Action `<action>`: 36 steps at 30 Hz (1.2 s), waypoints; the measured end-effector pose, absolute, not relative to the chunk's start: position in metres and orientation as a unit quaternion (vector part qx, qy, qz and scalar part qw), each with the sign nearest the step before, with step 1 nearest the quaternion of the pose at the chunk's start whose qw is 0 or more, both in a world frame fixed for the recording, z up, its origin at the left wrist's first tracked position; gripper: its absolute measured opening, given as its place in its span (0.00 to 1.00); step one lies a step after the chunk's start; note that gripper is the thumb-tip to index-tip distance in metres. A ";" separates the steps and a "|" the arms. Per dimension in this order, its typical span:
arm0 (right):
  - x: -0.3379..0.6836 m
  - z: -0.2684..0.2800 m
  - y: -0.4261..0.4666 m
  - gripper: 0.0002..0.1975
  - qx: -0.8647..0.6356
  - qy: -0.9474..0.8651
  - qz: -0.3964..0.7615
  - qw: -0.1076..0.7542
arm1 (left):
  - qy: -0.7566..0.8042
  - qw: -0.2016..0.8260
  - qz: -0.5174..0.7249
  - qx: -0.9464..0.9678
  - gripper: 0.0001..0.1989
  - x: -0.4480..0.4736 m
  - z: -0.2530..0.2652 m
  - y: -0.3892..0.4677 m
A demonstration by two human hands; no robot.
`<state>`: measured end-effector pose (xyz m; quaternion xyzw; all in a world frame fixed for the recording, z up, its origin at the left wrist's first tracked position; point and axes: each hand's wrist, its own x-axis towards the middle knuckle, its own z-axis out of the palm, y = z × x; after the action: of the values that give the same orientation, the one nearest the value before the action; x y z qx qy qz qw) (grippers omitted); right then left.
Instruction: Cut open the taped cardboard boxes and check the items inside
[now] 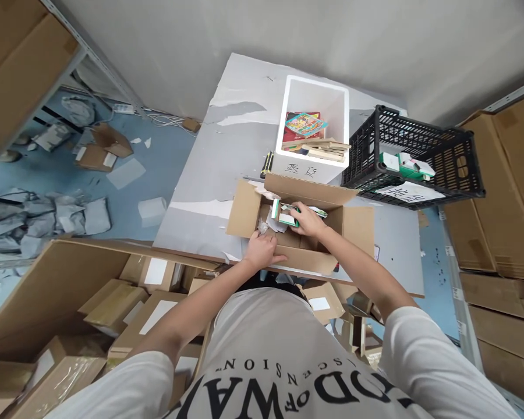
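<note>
An open cardboard box [303,259] stands on the table in front of me, its flaps folded outward. My right hand [308,221] reaches inside it, fingers closed on a small white-and-green carton [287,219]. The carton is tilted, and what is inside it cannot be made out. My left hand [261,251] rests at the near left edge of the cardboard box, fingers curled over the rim beside a crumpled clear plastic scrap [263,226]. Another green-and-white item [318,212] lies in the box behind my right hand, partly hidden.
A white foam box [308,169] holding books stands behind the cardboard box. To its right is a black plastic crate [456,174] with green-and-white cartons [413,167]. A yellow-and-black cutter [266,164] lies on the table [201,192]. A large carton [30,302] of parcels is at near left.
</note>
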<state>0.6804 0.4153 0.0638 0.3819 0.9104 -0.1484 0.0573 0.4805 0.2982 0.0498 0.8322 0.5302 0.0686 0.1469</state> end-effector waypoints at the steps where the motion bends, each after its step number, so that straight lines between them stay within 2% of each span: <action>1: 0.686 0.063 0.411 0.21 0.378 0.912 -0.153 0.037 | 0.530 0.147 0.070 0.832 0.29 0.481 0.049 0.299; 5: 0.696 0.060 0.396 0.18 0.375 0.913 -0.160 -0.014 | 0.538 0.139 0.058 0.830 0.30 0.481 0.049 0.308; 8: 0.695 0.077 0.392 0.19 0.409 0.896 -0.146 -0.089 | 0.552 0.129 0.047 0.823 0.30 0.480 0.050 0.317; 11: 0.701 0.116 0.390 0.23 0.468 0.857 -0.103 -0.189 | 0.579 0.120 0.032 0.806 0.31 0.476 0.052 0.330; 16: 0.736 0.195 0.368 0.33 0.543 0.762 0.034 -0.352 | 0.623 0.091 -0.002 0.777 0.32 0.459 0.054 0.364; 19: 0.760 0.214 0.340 0.34 0.569 0.706 0.088 -0.412 | 0.634 0.074 -0.012 0.770 0.32 0.448 0.055 0.386; 23: 0.771 0.185 0.305 0.31 0.630 0.660 0.066 -0.404 | 0.628 0.068 -0.019 0.775 0.31 0.440 0.056 0.399; 30: 0.742 0.079 0.277 0.25 0.715 0.621 -0.067 -0.316 | 0.614 0.073 0.024 0.786 0.30 0.439 0.056 0.387; 34: 0.719 0.050 0.269 0.26 0.738 0.629 -0.096 -0.226 | 0.600 0.086 0.083 0.791 0.28 0.447 0.060 0.371; 36: 0.710 0.039 0.267 0.27 0.741 0.629 -0.104 -0.210 | 0.582 0.089 0.120 0.799 0.27 0.459 0.063 0.355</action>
<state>0.7098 0.2670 0.0391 0.7410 0.6292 -0.1040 -0.2101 0.4588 0.3553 0.0633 0.7990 0.5825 0.1202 0.0887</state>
